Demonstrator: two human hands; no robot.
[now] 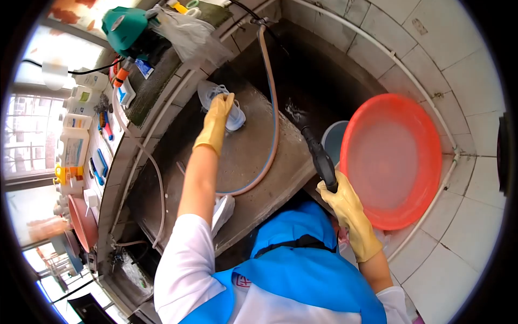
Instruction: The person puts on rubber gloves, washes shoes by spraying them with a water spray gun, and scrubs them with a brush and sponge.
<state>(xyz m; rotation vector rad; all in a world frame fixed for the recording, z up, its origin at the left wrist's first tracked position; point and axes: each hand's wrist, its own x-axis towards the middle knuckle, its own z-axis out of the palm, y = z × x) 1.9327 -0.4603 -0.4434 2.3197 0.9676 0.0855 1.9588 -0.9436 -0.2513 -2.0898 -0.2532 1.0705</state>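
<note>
My left hand, in a yellow rubber glove, is closed over a pale lace-up sneaker lying on the concrete slab. My right hand, also gloved, grips the handle of a black spray gun. The gun's front end points away over the dark trough, where whitish spray or splashes show near its tip. A second white shoe lies by the slab's near edge, partly hidden by my left arm.
A red basin of cloudy water stands at right, beside a grey bucket. A hose curves across the slab. On the left ledge are several bottles, brushes and a green machine. Tiled walls enclose the right side.
</note>
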